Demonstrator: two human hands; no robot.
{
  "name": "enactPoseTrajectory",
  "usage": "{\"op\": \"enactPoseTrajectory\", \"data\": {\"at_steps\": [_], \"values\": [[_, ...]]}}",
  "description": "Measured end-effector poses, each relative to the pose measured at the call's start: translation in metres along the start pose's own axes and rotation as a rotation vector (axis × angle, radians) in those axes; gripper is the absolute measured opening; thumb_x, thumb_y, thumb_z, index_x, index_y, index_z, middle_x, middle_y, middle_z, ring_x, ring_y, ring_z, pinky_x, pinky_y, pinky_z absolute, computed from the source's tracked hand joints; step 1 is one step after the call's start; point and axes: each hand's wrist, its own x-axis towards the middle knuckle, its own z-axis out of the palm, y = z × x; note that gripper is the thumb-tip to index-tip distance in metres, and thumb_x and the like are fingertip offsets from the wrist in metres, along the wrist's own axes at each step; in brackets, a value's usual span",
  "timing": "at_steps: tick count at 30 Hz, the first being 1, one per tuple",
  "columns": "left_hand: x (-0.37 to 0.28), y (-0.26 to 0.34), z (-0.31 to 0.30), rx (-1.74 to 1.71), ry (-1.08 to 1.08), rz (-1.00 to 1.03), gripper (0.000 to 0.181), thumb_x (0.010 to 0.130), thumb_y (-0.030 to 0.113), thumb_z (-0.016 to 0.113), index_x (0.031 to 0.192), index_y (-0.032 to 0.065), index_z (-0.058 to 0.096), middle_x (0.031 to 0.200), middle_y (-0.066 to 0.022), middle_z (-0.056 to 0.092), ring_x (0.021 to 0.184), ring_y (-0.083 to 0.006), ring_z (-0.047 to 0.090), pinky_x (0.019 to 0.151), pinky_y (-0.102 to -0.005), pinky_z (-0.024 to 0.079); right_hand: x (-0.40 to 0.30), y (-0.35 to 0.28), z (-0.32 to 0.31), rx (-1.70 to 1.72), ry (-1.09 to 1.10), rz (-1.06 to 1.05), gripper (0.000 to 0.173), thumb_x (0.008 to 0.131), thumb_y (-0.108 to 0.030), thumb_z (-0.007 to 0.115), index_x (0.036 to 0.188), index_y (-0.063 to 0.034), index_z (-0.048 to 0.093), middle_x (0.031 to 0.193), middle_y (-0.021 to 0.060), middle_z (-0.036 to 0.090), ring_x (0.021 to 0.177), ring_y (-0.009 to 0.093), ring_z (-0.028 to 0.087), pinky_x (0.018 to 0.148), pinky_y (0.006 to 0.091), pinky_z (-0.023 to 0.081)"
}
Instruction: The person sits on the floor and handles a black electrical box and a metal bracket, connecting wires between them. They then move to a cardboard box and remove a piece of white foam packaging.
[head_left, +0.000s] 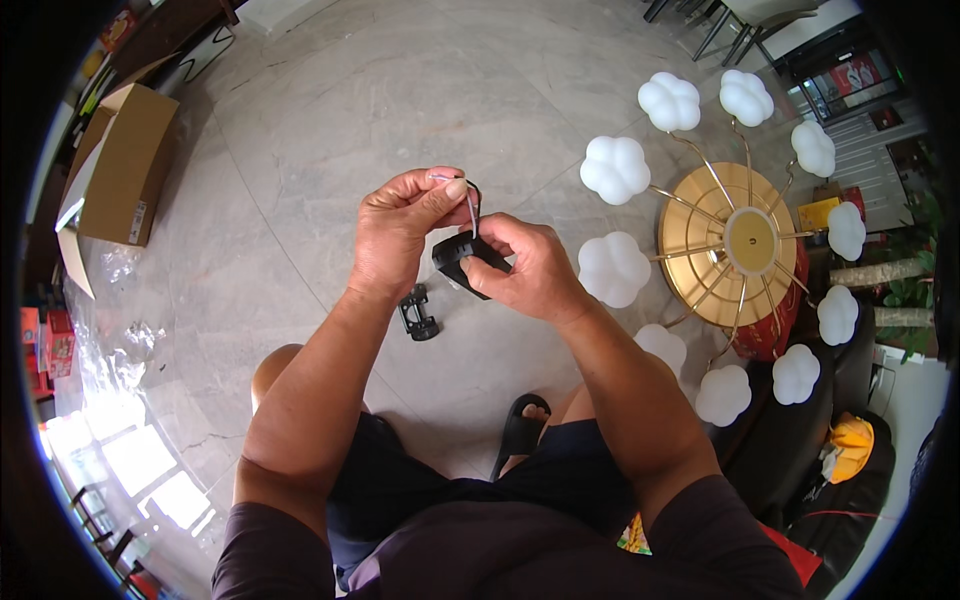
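Between thumb and fingers, my left hand (405, 225) pinches the ends of a few thin wires (474, 204), one dark and one pale. They run down into a black plastic housing (469, 262), box-like and tilted. My right hand (525, 262) grips that housing from its right side, the thumb over its near face. The housing's right part is hidden behind my fingers. Below my left wrist, a small black plastic bracket (418, 312) lies on the tiled floor, apart from both hands.
To my right stands a gold chandelier (750, 241) with curved arms and several white cloud-shaped shades (615, 170). An opened cardboard box (127, 165) is at the left, near clear plastic wrap (116, 360). A black sofa (780, 450) lies at the lower right.
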Motion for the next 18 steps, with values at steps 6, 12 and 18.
{"op": "enactPoseTrajectory", "data": {"at_steps": [6, 12, 18], "values": [[-0.003, 0.002, 0.006, 0.039, 0.045, 0.041, 0.008, 0.095, 0.009, 0.074, 0.099, 0.0016, 0.071, 0.092, -0.0093, 0.074, 0.084, -0.0182, 0.072, 0.080, -0.0345, 0.061, -0.002, -0.003, 0.001, 0.026, -0.041, 0.035, 0.020, 0.078, -0.011, 0.074, 0.093, -0.0009, 0.066, 0.071, 0.0096, 0.066, 0.060, 0.021, 0.062, 0.060, 0.0341, 0.051], [-0.004, 0.003, 0.007, 0.083, 0.052, 0.067, 0.006, 0.093, 0.007, 0.075, 0.094, 0.0019, 0.071, 0.091, -0.0089, 0.074, 0.081, -0.0168, 0.071, 0.075, -0.0327, 0.060, -0.004, -0.006, 0.001, 0.035, -0.066, 0.062, 0.018, 0.078, -0.012, 0.074, 0.090, -0.0017, 0.065, 0.072, 0.0099, 0.067, 0.060, 0.025, 0.062, 0.060, 0.0362, 0.051], [-0.005, 0.005, 0.008, 0.116, 0.060, 0.074, 0.009, 0.092, 0.007, 0.077, 0.089, 0.0024, 0.070, 0.088, -0.0091, 0.074, 0.077, -0.0155, 0.069, 0.070, -0.0308, 0.056, -0.003, -0.017, -0.002, -0.035, -0.128, 0.084, 0.018, 0.077, -0.013, 0.074, 0.086, -0.0030, 0.062, 0.070, 0.0097, 0.065, 0.059, 0.027, 0.061, 0.059, 0.0382, 0.049]]}}
